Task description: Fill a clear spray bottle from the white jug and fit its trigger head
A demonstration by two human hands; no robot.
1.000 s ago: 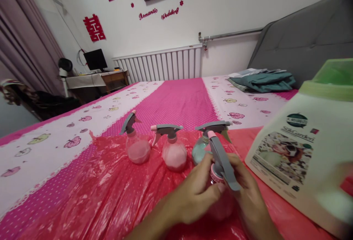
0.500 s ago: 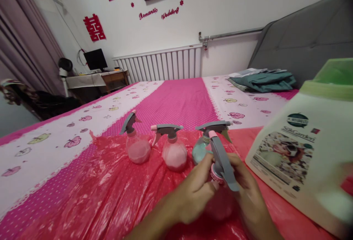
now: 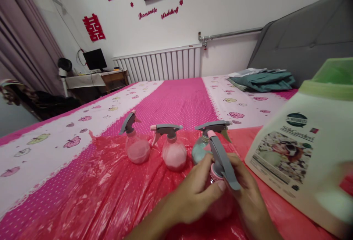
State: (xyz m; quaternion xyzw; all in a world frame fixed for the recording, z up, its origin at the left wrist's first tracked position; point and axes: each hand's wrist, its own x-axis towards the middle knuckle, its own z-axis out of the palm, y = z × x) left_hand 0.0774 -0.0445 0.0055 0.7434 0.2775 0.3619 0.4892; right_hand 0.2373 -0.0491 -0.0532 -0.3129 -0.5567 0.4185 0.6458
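Note:
Close in front of me stands a pink spray bottle with a grey trigger head and pink nozzle, its lower body partly hidden. My left hand is closed at its neck, the thumb lying across the front below the collar. Around the far right side curl the fingers of my right hand, partly hidden behind the spray head. Just beyond is a teal spray bottle, partly covered by my left fingers. Two more pink bottles, a middle one and a left one, stand in the same row.
Red plastic sheeting lies wrinkled under the bottles on the bed. A large detergent jug with a green cap stands close at the right. Folded clothes lie near the grey headboard.
My left thumb has stretched out across the bottle's neck, where it was bent before. Both hands stay at the bottle, and the other bottles have not moved.

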